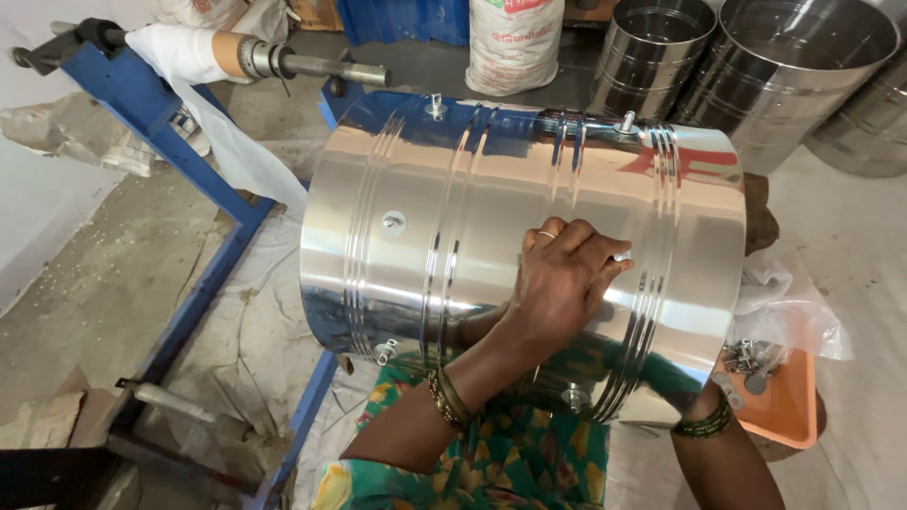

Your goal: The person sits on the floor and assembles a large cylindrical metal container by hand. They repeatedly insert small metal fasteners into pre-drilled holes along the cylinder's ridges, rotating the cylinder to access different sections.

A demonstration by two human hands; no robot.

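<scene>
I am looking down on a large polished steel drum lying on its side across the lap of the person wearing the camera, filling the centre of the frame. Its ribbed wall carries small threaded studs, one left of centre and more along the top and bottom edges.

The left hand rests on top of the drum a little right of centre, fingers curled together and pinching a small pale fastener against the wall; a ring shows on one finger and bangles at the wrist. I judge the hand lies flat on the curve so that the drum stays put while the small part is worked.

The right hand goes under the drum's open end at the lower right; only the forearm and its green bangles show, so I cannot tell how its fingers stand. It looks placed to reach inside, behind the fastener.

An orange tray of metal fittings sits just beside the drum at the lower right, close to that arm, with clear plastic wrap above it. A blue steel frame with a roller runs along the left, and more steel drums stand at the upper right on the floor.
</scene>
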